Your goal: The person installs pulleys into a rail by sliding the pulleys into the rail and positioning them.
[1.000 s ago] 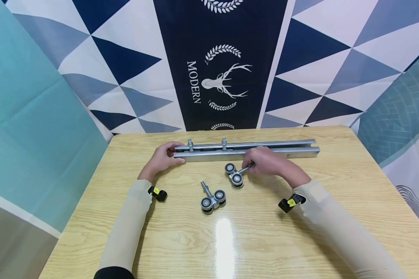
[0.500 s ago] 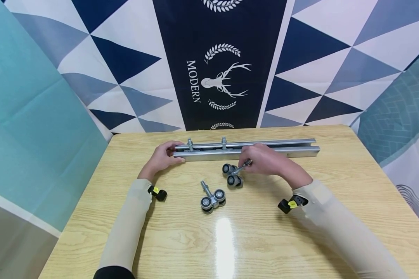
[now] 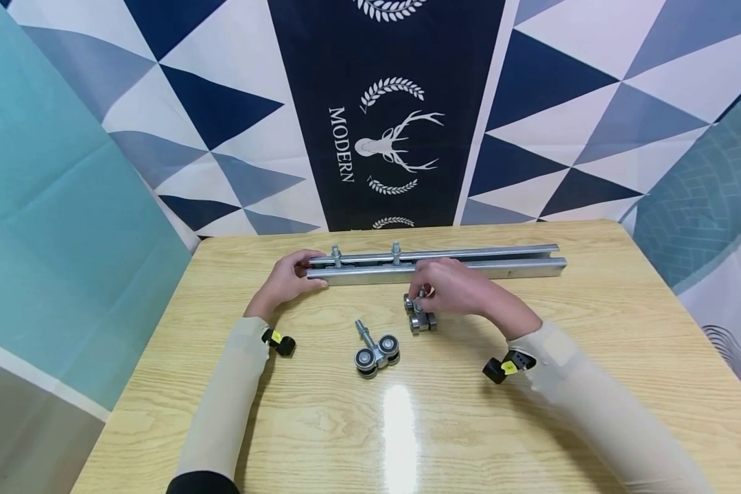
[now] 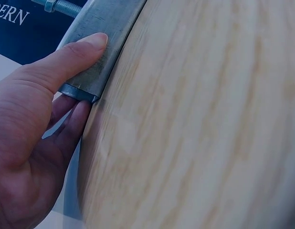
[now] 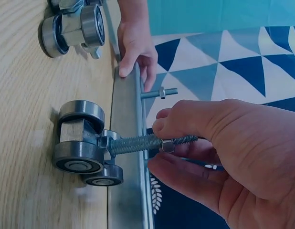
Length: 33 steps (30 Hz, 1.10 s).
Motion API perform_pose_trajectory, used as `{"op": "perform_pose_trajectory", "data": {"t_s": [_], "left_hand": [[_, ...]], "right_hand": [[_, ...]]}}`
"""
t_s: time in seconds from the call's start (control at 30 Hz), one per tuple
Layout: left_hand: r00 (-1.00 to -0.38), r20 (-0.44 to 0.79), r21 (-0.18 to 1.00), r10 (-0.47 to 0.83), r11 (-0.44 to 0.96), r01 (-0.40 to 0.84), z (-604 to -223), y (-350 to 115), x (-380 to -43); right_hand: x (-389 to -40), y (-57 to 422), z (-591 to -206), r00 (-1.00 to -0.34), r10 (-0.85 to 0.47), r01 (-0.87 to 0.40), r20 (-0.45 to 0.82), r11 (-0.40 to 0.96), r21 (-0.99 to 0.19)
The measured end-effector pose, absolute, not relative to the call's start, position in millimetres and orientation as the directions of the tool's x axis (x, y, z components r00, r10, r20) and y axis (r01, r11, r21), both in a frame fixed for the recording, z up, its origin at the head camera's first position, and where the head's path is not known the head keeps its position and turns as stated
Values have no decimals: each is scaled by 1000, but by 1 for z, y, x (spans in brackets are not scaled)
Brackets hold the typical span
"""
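Note:
My left hand [image 3: 286, 281] grips the left end of a silver metal rail [image 3: 370, 276] at the back of the table; its thumb lies on the front wall in the left wrist view. Two threaded bolts [image 3: 396, 252] with nuts stand up out of the rail's slot. In front of the rail, my right hand [image 3: 453, 287] pinches a roller trolley [image 5: 79, 136] by the nut [image 5: 167, 146] on its bolt. That trolley is upright, wheels toward the table, its bolt upward. Another roller trolley [image 3: 377, 357] lies on its side nearer to me, its bolt pointing away and left.
The light wooden table [image 3: 321, 425] ends at a back edge just behind the rail. A patterned cloth [image 3: 234, 137] hangs behind it, and a teal sheet [image 3: 68, 206] hangs on the left. The rail's right end [image 3: 558, 266] is open.
My right hand has moved a little left and turned the trolley it holds from tilted to upright, bolt up. My left hand, the rail and the other trolley have stayed in place.

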<state>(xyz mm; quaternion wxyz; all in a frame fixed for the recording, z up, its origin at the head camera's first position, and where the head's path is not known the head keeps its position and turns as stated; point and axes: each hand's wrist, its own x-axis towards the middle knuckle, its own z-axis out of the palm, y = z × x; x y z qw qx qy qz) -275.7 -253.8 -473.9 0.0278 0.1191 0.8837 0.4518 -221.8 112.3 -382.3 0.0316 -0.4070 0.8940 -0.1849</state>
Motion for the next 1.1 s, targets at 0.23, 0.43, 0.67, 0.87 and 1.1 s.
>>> {"op": "perform_pose_trajectory", "data": {"t_s": [0.23,0.43,0.67,0.87,1.1], "left_hand": [[-969,60,810,241,556,188,-474,-255,-277],[-967,58,817,249,545,189,-474,-255,-277],[-968,56,816,246,547,186,-474,-256,-276],[-969,49,814,244,552,180,-475,-255,-275],[-969,47,821,241,543,175,-474,-256,-275]], "right_hand": [[-216,104,-382,-770,-633,-606,81,687,-401],[-210,96,-381,-840,-541,-504,47,744,-438],[-208,91,-382,-867,-498,-460,36,769,-443],[-207,88,-383,-882,-471,-427,13,787,-444],[-208,87,-381,-864,-502,-469,35,778,-419]]}}
